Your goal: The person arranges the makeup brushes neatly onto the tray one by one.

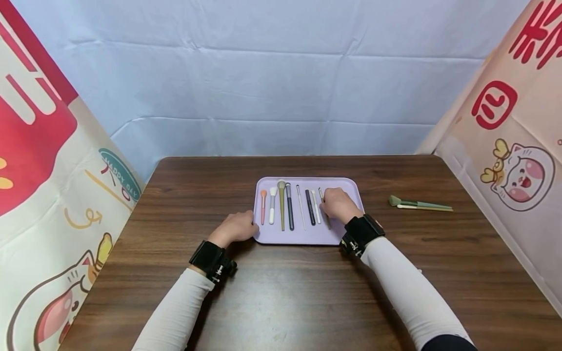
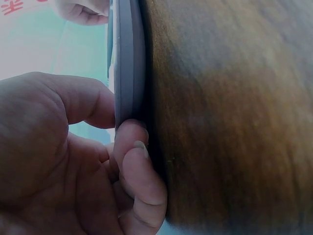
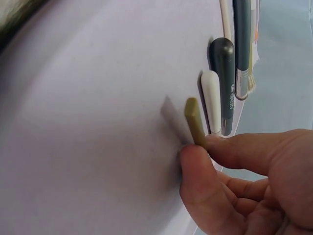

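Observation:
A lilac tray [image 1: 303, 238] holds several makeup brushes laid side by side, heads toward the far edge. At its near left corner my left hand [image 1: 236, 226] grips the rim; in the left wrist view the thumb lies on one side of the tray edge [image 2: 128, 63] and curled fingers on the other. Over the tray's right part, my right hand [image 1: 340, 204] pinches a makeup brush with an olive handle [image 3: 194, 117] between thumb and finger. The handle's end stands off the tray surface, casting a shadow. Beside it lie a white-handled brush [image 3: 211, 100] and a black-handled brush [image 3: 225, 73].
Two more brushes, a green one [image 1: 414, 202] and a pale-handled one [image 1: 423, 208], lie on the wooden table [image 1: 285, 297] right of the tray. A light cloth [image 1: 272, 87] hangs behind the table, with printed cloths [image 1: 496, 190] at the sides.

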